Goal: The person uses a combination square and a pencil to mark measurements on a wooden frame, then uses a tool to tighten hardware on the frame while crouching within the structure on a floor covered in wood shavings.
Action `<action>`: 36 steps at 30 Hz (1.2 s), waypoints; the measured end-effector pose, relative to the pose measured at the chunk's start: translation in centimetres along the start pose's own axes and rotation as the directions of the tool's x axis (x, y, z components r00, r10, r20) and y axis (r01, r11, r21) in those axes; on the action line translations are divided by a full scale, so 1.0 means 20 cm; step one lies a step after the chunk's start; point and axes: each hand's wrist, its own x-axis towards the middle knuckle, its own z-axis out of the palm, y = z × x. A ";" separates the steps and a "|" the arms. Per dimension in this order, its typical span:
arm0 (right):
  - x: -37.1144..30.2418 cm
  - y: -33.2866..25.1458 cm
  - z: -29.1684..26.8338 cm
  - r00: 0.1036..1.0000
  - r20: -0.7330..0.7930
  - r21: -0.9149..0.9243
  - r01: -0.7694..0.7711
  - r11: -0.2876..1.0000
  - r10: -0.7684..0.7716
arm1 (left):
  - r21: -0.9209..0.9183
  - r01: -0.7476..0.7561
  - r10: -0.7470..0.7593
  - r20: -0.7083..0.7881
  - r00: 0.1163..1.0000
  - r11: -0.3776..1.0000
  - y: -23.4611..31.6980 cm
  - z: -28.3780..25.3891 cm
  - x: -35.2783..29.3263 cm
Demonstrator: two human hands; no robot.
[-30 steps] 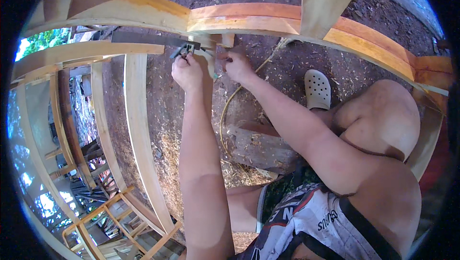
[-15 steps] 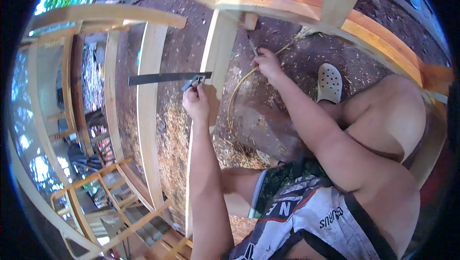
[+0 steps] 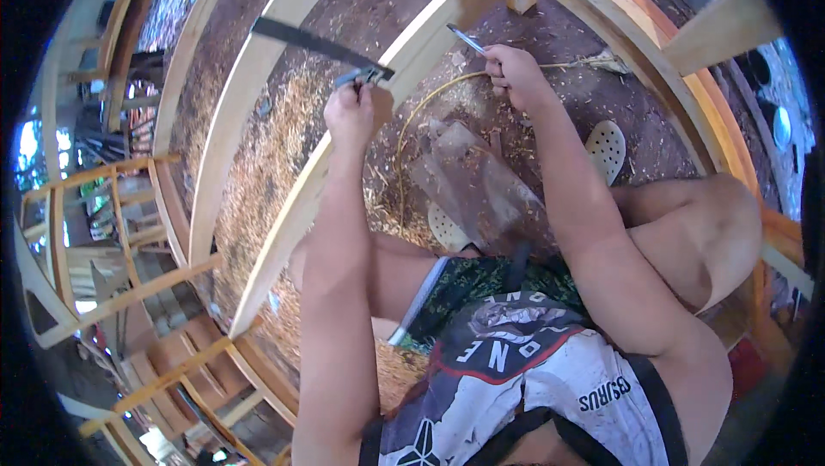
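Note:
My left hand [image 3: 351, 115] is closed on the small metal head of a combination square [image 3: 320, 45]. The square's long dark blade reaches away to the left, its near end lying over a pale wooden board [image 3: 296, 200] of the frame. In my right hand [image 3: 519, 78] is a slim, light pen-like tool [image 3: 467, 39], its tip aimed up and left toward the same board and apart from the square. I cannot make out whether the tip touches the wood.
A second pale board [image 3: 228, 131] runs alongside on the left. An orange-edged rail [image 3: 640, 11] curves along the far right. Below my hands lie a yellow cord [image 3: 412, 122], a clear plastic sheet [image 3: 481, 182] and wood shavings [image 3: 284, 135]. More wooden frames [image 3: 120, 225] stand at left.
My view has turned, so the boards and the square now slant more. The right hand has shifted slightly relative to the board, still holding the pen-like tool; the left still grips the square.

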 end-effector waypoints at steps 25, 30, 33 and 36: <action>0.00 0.15 0.21 0.991 0.134 -0.300 0.035 0.953 0.006 | -0.081 -0.054 0.050 -0.044 0.998 0.995 0.13 0.02 0.06; -0.04 0.15 0.27 0.981 0.185 -0.402 0.121 0.907 -0.048 | -0.058 0.029 -0.027 0.030 0.999 0.998 0.12 0.00 0.05; -0.04 0.14 0.29 0.979 0.198 -0.403 0.133 0.906 -0.055 | -0.048 0.070 -0.068 0.050 0.996 0.996 0.13 0.01 0.06; -0.04 0.16 0.30 0.975 0.207 -0.373 0.157 0.915 -0.084 | -0.079 0.046 -0.044 0.032 0.999 0.996 0.13 0.02 0.05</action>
